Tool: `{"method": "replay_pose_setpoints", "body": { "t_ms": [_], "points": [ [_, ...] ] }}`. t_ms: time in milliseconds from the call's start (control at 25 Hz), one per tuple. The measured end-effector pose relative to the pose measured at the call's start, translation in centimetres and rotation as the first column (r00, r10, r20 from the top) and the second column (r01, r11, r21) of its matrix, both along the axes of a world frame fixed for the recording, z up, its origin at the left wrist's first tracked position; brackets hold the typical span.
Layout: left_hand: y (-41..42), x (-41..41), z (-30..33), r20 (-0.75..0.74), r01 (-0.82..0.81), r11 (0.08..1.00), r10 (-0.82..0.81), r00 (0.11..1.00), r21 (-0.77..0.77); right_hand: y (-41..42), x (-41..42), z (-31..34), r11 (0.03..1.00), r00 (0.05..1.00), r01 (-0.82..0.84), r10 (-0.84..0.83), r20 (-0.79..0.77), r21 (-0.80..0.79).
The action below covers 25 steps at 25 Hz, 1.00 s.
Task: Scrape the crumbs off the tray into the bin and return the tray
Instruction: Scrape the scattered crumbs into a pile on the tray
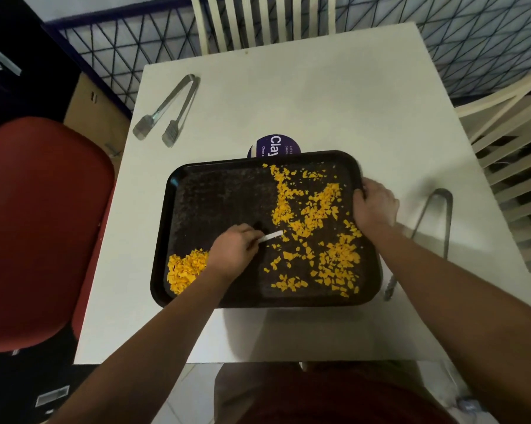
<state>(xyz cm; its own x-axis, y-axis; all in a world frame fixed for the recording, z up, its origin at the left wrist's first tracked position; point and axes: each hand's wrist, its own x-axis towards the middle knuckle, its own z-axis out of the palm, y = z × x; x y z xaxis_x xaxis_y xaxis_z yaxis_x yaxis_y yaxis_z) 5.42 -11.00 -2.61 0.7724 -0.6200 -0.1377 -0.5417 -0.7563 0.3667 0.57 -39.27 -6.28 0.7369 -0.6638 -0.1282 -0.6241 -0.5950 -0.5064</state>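
White table (334,96) under dim light; tray (215,194) sits near edge, centre; my right hand (374,206) curled round its right rim; left hand (232,250) pinching a white scraper (271,236); crumbs (316,221) mostly right, a pile near-left; mid-scrape; next: sweep right lot leftward.

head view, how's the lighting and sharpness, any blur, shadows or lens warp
Head view: dim, soft light; a broad shadow falls on the white table below the black tray; the left hand and its white scraper are slightly motion-blurred; wide-angle warp bends the table edges and the chair back; the yellow crumbs stay fairly crisp.
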Motion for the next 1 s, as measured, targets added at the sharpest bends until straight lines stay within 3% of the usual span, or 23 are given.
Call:
{"method": "replay_pose_setpoints", "body": {
  "t_ms": [120, 240, 320, 400, 600, 800, 1000],
  "points": [
    [0.4, -1.1, -0.1, 0.072, 0.245, 0.970, -0.245, 0.967, 0.005, 0.0, -0.1, 0.2, 1.000, 1.000, -0.002, 0.002, -0.013, -0.002],
    [0.9, -1.6, -0.1, 0.148, 0.345, 0.938, -0.348, 0.926, 0.045, 0.1, -0.1, 0.2, 1.000, 1.000, -0.002, 0.002, -0.013, 0.003],
    [0.5, -2.6, 0.6, 0.124, 0.273, 0.962, -0.273, 0.954, 0.019, 0.1, -0.1, 0.3, 1.000, 1.000, 0.001, -0.001, -0.009, 0.010],
    [-1.1, -4.5, 1.6, 0.001, 0.144, 0.988, -0.144, 0.990, -0.049, 0.2, -0.1, 0.4, 1.000, 1.000, 0.003, -0.003, -0.002, 0.012],
    [-5.3, -8.9, 2.0, -0.243, 0.048, 0.999, -0.053, 0.969, -0.025, 0.3, -0.3, 0.6, 1.000, 1.000, 0.013, -0.013, 0.014, 0.021],
    [-5.3, -9.9, 0.8, -0.210, -0.098, 0.994, 0.106, 0.972, 0.046, 0.5, -0.3, 0.9, 0.999, 1.000, 0.021, -0.021, 0.014, 0.026],
    [-3.3, -9.3, 1.5, -0.188, -0.228, 0.970, 0.210, 0.959, -0.082, 0.5, -0.3, 1.6, 0.998, 1.000, 0.016, -0.014, -0.026, 0.065]
  ]
}}
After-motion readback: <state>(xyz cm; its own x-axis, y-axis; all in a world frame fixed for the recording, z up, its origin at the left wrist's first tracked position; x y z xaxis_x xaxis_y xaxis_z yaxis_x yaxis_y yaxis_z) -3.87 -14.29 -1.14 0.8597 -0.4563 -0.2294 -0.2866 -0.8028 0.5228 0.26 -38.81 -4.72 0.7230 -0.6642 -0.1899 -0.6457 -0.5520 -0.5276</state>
